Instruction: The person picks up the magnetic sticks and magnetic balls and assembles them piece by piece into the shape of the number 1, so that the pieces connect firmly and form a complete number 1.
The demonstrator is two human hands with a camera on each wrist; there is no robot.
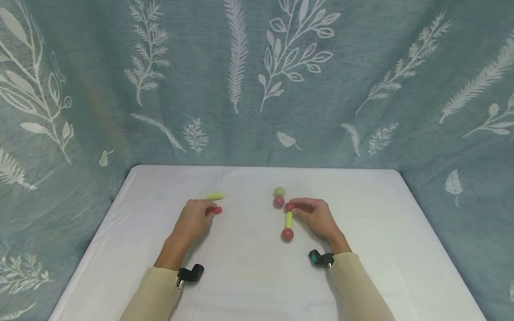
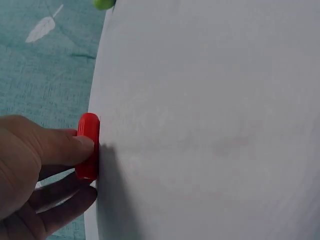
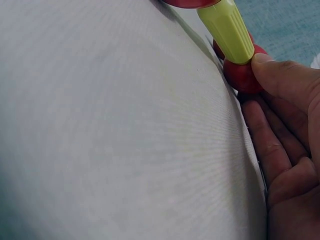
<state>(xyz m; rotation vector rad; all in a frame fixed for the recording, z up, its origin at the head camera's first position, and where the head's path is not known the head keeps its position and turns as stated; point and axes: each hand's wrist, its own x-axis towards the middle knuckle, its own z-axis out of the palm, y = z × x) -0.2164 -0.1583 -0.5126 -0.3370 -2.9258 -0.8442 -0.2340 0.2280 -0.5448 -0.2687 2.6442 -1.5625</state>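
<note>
Between the thumb and fingers of my left hand (image 1: 196, 218) is a short red rod (image 2: 88, 146) with grooved sides. A yellow-green rod (image 1: 214, 196) lies just beyond that hand. My right hand (image 1: 317, 217) pinches a red ball (image 3: 242, 75), which sits at one end of another yellow-green rod (image 3: 227, 31). At the near end of this rod is a second red ball (image 1: 287, 235), so the three form a dumbbell shape. Just past the right fingertips, a third red ball (image 1: 279, 202) and a green ball (image 1: 279, 191) stand close together.
A white cloth (image 1: 249, 267) covers the table, whose far edge meets a blue-green curtain (image 1: 201, 89) with white leaf prints. Small dark cameras (image 1: 192, 273) are strapped at both wrists, below beige sleeves (image 1: 361, 285).
</note>
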